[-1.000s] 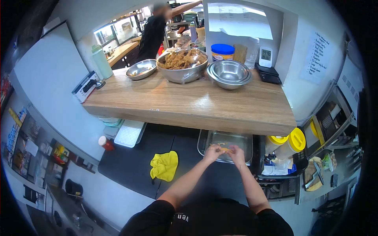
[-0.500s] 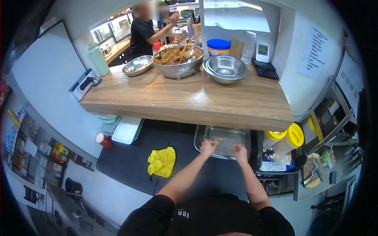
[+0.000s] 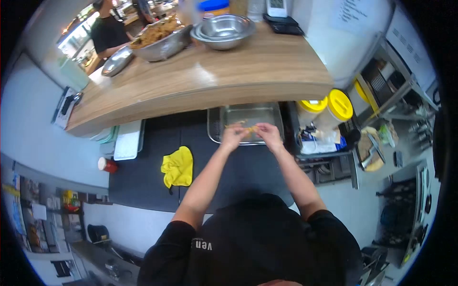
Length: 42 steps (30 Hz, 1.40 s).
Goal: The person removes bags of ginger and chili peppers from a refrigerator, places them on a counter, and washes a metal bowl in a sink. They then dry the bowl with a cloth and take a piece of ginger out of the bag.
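Over the near edge of a metal tray, my left hand and my right hand are brought close together. Between their fingertips is a small golden-brown piece of food, too small to name more exactly. Both hands are closed in a pinch on it. Some crumbs or scraps lie in the tray beyond my left fingers. A yellow cloth lies crumpled on the black counter to the left of my left forearm.
Above the tray, a wooden shelf carries a big metal bowl of browned food and stacked steel bowls. Yellow-lidded containers stand at right. A red jar is at left. Another person stands behind the shelf.
My hands have come together from a small distance apart, each having held a bit of food. The view has tilted downward and shifted, so the shelf sits higher in it.
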Motion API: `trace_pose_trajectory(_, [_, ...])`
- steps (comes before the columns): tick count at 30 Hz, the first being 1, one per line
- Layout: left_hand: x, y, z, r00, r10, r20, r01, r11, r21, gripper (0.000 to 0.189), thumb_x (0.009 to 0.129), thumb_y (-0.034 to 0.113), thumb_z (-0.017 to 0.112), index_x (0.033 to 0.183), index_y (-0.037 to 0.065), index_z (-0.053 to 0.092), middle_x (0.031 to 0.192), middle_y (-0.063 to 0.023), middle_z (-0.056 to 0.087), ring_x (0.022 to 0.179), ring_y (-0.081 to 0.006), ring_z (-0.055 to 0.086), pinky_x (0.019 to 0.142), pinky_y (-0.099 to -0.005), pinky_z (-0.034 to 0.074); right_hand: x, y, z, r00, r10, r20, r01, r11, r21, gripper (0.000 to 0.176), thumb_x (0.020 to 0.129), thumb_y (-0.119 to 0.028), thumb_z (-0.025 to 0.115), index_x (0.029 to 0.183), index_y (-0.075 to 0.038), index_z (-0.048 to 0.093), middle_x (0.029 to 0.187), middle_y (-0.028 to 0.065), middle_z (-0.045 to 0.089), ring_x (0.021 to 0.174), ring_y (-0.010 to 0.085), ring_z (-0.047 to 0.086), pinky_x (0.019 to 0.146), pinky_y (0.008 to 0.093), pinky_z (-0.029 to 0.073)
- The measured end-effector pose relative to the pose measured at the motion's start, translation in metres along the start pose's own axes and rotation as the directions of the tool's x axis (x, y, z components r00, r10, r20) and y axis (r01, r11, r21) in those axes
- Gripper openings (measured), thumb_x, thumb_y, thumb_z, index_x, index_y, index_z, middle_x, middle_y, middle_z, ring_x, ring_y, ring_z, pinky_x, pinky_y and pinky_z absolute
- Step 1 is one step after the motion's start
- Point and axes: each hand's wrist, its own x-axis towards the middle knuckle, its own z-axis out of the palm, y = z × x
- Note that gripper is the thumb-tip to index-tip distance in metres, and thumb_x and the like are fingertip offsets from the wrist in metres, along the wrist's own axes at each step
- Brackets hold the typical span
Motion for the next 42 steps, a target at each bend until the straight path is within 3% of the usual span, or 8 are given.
trace_pose_trajectory(12, [-0.013, 0.013, 0.018, 0.960, 0.277, -0.037, -0.264, 0.941, 0.212, 0.019, 0.078, 0.025, 0.073, 0.086, 0.008, 0.070, 0.114, -0.0146, 0.059, 0.113, -0.0292, 0.052, 0.099, -0.0386, 0.038, -0.043, -0.005, 0.003, 0.933, -0.185, -0.310, 0.044, 0.911, -0.411, 0.019, 0.078, -0.013, 0.070, 0.091, 0.001, 0.066, 0.082, 0.0139, 0.069, 0.071, 0.0177, 0.066, 0.067, 0.0313, 0.052])
trace_pose_trajectory(14, [-0.007, 0.001, 0.036, 0.988, 0.142, 0.065, -0.134, 0.984, -0.115, 0.021, 0.081, 0.026, 0.070, 0.092, 0.008, 0.071, 0.119, -0.0129, 0.058, 0.115, -0.0267, 0.051, 0.100, -0.0355, 0.036, -0.048, 0.011, -0.010, 0.927, -0.069, -0.368, -0.053, 0.949, -0.311, 0.018, 0.081, -0.011, 0.069, 0.093, 0.002, 0.065, 0.079, 0.0075, 0.066, 0.072, 0.0118, 0.063, 0.065, 0.0261, 0.052])
trace_pose_trajectory(16, [-0.004, 0.001, 0.052, 0.971, -0.106, 0.214, 0.192, 0.879, -0.436, 0.026, 0.085, 0.024, 0.067, 0.098, 0.001, 0.069, 0.119, -0.0120, 0.059, 0.112, -0.0239, 0.053, 0.098, -0.0324, 0.037, -0.074, -0.007, -0.022, 0.943, 0.131, -0.307, -0.002, 0.922, 0.387, 0.019, 0.085, -0.010, 0.067, 0.098, 0.002, 0.063, 0.086, 0.0064, 0.064, 0.074, 0.0135, 0.062, 0.067, 0.0262, 0.052])
trace_pose_trajectory(18, [-0.005, 0.014, 0.044, 0.951, -0.177, 0.252, 0.274, 0.858, -0.434, 0.033, 0.085, 0.025, 0.067, 0.103, -0.002, 0.066, 0.116, -0.0112, 0.060, 0.112, -0.0229, 0.053, 0.097, -0.0312, 0.038, -0.102, -0.040, -0.038, 0.915, 0.116, -0.387, 0.022, 0.942, 0.334, 0.020, 0.085, -0.010, 0.066, 0.101, 0.001, 0.062, 0.088, 0.0052, 0.064, 0.077, 0.0132, 0.061, 0.069, 0.0271, 0.052])
trace_pose_trajectory(22, [0.058, -0.088, 0.028, 0.948, -0.046, 0.316, -0.038, 0.966, 0.255, 0.059, 0.085, 0.044, 0.063, 0.122, -0.001, 0.056, 0.126, -0.0211, 0.053, 0.122, -0.0317, 0.046, 0.102, -0.0438, 0.035, -0.208, -0.163, -0.053, 0.884, -0.205, -0.421, 0.270, 0.957, 0.101, 0.016, 0.085, -0.006, 0.066, 0.100, -0.002, 0.064, 0.088, 0.0027, 0.063, 0.079, 0.0109, 0.059, 0.072, 0.0245, 0.051])
trace_pose_trajectory(26, [0.048, -0.101, 0.042, 0.984, -0.090, -0.151, 0.167, 0.740, 0.651, 0.097, 0.079, 0.068, 0.053, 0.144, 0.002, 0.025, 0.149, -0.0245, 0.016, 0.138, -0.0456, 0.008, 0.101, -0.0694, 0.019, -0.333, -0.269, -0.031, 0.692, -0.657, -0.299, 0.577, 0.753, -0.317, 0.016, 0.072, -0.010, 0.076, 0.081, 0.000, 0.067, 0.091, 0.0136, 0.056, 0.080, 0.0241, 0.058, 0.068, 0.0340, 0.051])
trace_pose_trajectory(33, [-0.059, 0.062, 0.162, 0.749, 0.659, 0.070, -0.645, 0.701, 0.305, 0.078, 0.085, 0.041, 0.063, 0.143, 0.002, 0.027, 0.147, -0.0272, 0.016, 0.136, -0.0482, 0.014, 0.106, -0.0599, 0.020, -0.422, -0.318, -0.036, 0.403, -0.915, 0.025, 0.879, 0.380, -0.289, 0.012, 0.084, -0.002, 0.064, 0.093, 0.005, 0.065, 0.094, 0.0228, 0.060, 0.082, 0.0349, 0.062, 0.068, 0.0409, 0.057])
trace_pose_trajectory(42, [-0.195, 0.223, 0.355, 0.600, 0.761, 0.246, -0.758, 0.639, -0.131, 0.031, 0.084, 0.025, 0.066, 0.103, 0.001, 0.060, 0.137, -0.0240, 0.038, 0.132, -0.0440, 0.024, 0.107, -0.0544, 0.018, -0.561, -0.302, -0.194, 0.319, -0.946, -0.055, 0.844, 0.310, -0.439, 0.012, 0.082, -0.001, 0.064, 0.088, 0.008, 0.067, 0.077, 0.0186, 0.066, 0.068, 0.0317, 0.064, 0.062, 0.0389, 0.052])
